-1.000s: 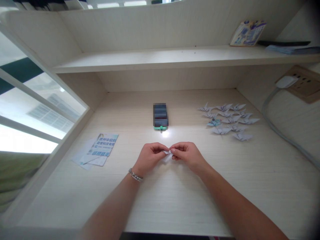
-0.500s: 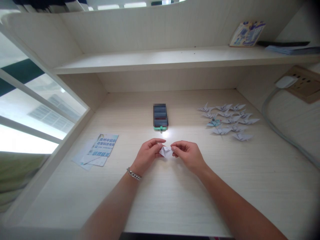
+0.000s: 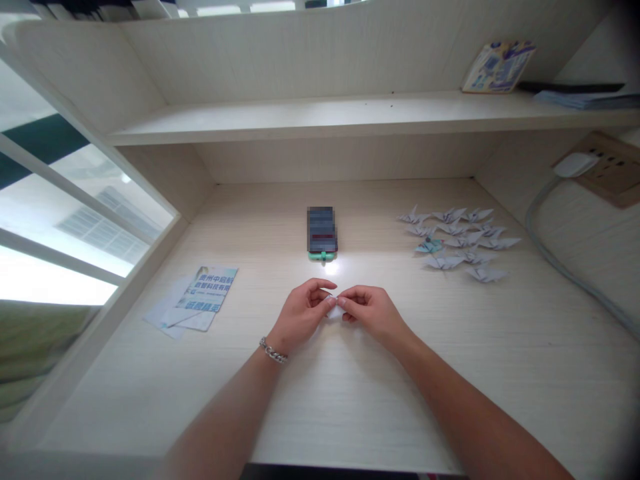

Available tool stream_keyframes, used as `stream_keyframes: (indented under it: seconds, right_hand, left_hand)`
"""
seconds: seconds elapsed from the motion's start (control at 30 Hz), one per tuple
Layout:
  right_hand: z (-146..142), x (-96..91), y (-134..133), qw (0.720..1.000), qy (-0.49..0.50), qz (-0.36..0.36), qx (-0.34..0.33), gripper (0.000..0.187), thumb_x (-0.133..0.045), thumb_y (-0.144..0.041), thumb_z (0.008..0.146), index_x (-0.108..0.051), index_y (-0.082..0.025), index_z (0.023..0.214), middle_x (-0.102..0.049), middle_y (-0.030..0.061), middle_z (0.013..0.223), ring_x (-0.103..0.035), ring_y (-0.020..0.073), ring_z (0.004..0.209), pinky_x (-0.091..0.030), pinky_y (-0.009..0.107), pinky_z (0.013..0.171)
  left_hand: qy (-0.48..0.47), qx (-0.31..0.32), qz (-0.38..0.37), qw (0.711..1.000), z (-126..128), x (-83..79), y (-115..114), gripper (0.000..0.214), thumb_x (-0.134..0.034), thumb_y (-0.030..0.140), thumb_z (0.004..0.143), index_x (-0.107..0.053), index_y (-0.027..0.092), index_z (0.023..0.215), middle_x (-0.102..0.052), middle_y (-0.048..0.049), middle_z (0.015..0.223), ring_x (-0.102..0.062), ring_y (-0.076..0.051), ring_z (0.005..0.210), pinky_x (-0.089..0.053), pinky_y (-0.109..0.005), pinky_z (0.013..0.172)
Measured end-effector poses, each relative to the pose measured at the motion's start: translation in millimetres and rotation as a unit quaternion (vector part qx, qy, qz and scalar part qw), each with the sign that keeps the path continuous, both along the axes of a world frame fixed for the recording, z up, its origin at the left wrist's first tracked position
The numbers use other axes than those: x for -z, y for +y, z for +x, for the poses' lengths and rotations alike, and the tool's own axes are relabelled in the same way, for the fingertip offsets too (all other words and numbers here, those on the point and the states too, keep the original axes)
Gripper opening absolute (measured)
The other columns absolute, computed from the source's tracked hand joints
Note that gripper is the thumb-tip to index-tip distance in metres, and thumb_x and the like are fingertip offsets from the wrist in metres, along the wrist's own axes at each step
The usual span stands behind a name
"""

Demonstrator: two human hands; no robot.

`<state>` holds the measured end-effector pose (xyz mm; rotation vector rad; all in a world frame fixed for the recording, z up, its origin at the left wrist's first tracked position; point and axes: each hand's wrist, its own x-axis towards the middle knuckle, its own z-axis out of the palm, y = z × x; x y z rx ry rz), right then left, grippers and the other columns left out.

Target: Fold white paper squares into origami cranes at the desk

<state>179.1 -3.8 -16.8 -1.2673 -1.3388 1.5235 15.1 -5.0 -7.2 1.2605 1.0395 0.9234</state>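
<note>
A small folded white paper [image 3: 334, 312] is pinched between my two hands over the middle of the desk, and my fingers cover most of it. My left hand [image 3: 303, 313], with a chain bracelet [image 3: 273, 351] at its wrist, holds the paper's left side between thumb and fingers. On the right side, my right hand [image 3: 373, 310] grips the paper with thumb and forefinger. Both thumbs nearly meet at the paper's upper edge. Several folded paper cranes [image 3: 463, 239] stand in rows at the back right; one of them is a blue crane [image 3: 429, 245].
A phone [image 3: 321, 230] with a green lower edge lies beyond my hands. Printed sheets [image 3: 207, 293] lie at the left of the desk [image 3: 320, 413]. On the shelf [image 3: 310, 120] above stands a box [image 3: 499, 67]. A grey cable [image 3: 565, 270] hangs from a wall socket [image 3: 610, 170].
My hands have drawn closer together, with the thumbs coming in over the paper. Less of the white paper shows now than before.
</note>
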Motion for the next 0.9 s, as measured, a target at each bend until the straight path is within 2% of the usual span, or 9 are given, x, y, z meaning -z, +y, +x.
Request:
stream_keyframes:
  seconds: [0.27,0.53,0.7,0.9]
  right_hand:
    - [0.3,0.7,0.2,0.999,0.017,0.013,0.042,0.025,-0.064,-0.038,0.069,-0.067,-0.014,0.077,-0.067,0.0050,0.069,-0.060,0.0145,0.056,-0.049,0.027,0.055]
    - [-3.3,0.1,-2.4,0.997,0.004,0.041,0.059,0.026,-0.063,-0.039,0.071,-0.067,-0.014,0.080,-0.067,0.0065,0.071,-0.062,0.0163,0.060,-0.049,0.029,0.057]
    - [-2.7,1.5,-2.2,0.999,-0.006,0.027,0.022,0.026,-0.061,-0.041,0.072,-0.065,-0.015,0.077,-0.064,0.0039,0.064,-0.060,0.0155,0.056,-0.048,0.027,0.055]
    - [-2.0,1.3,-3.9,0.996,-0.056,0.060,0.021,0.025,-0.056,-0.040,0.076,-0.064,-0.016,0.076,-0.063,0.0028,0.063,-0.058,0.0149,0.057,-0.045,0.026,0.055]
  left_hand:
    - [-0.059,-0.019,-0.067,0.996,-1.8,1.0,3.7,0.032,-0.058,0.032,0.076,-0.056,0.013,0.102,-0.060,-0.0040,0.073,-0.058,-0.012,0.066,-0.051,-0.027,0.063]
    - [-0.023,-0.026,-0.019,0.999,0.8,0.2,0.9,0.033,-0.065,0.027,0.071,-0.054,0.012,0.099,-0.061,-0.0040,0.073,-0.058,-0.012,0.067,-0.047,-0.024,0.062]
    - [-0.008,-0.045,0.013,0.999,1.2,0.5,-1.0,0.031,-0.065,0.026,0.070,-0.055,0.014,0.097,-0.061,-0.0036,0.075,-0.058,-0.012,0.070,-0.046,-0.023,0.064]
    - [0.002,-0.034,-0.005,0.999,0.6,0.1,-0.3,0.032,-0.065,0.030,0.070,-0.058,0.013,0.097,-0.063,-0.0048,0.074,-0.058,-0.012,0.068,-0.047,-0.024,0.062]
